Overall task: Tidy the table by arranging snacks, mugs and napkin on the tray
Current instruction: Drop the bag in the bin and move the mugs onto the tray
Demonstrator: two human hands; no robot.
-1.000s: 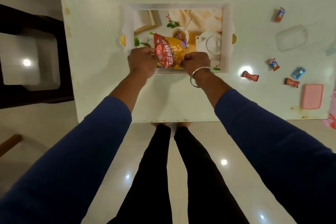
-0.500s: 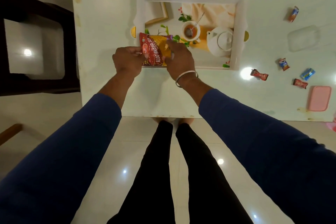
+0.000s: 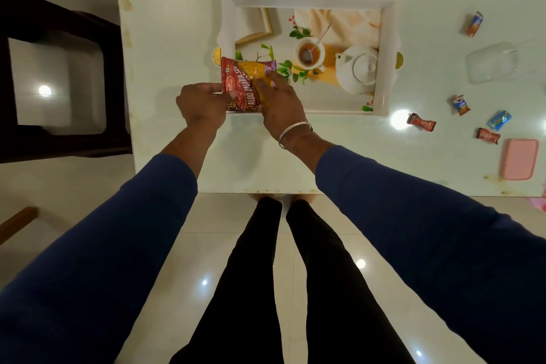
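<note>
Snack packet, red and yellow: we grasp it with both hands, left hand pinching its left edge, right hand pressing its face, at the near-left corner of the tray. Small wrapped sweets lie scattered on the table, right of the tray.

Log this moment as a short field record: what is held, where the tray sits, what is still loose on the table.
held item: red and yellow foil snack packet, at the tray's near-left corner
left hand: pinching the packet's left edge
right hand: fingers on the packet's right side
tray: white rectangular tray with printed teapot picture, mid-table
loose on table: five small wrapped candies, right of tray
other: clear plastic container; pink rectangular lid
</note>
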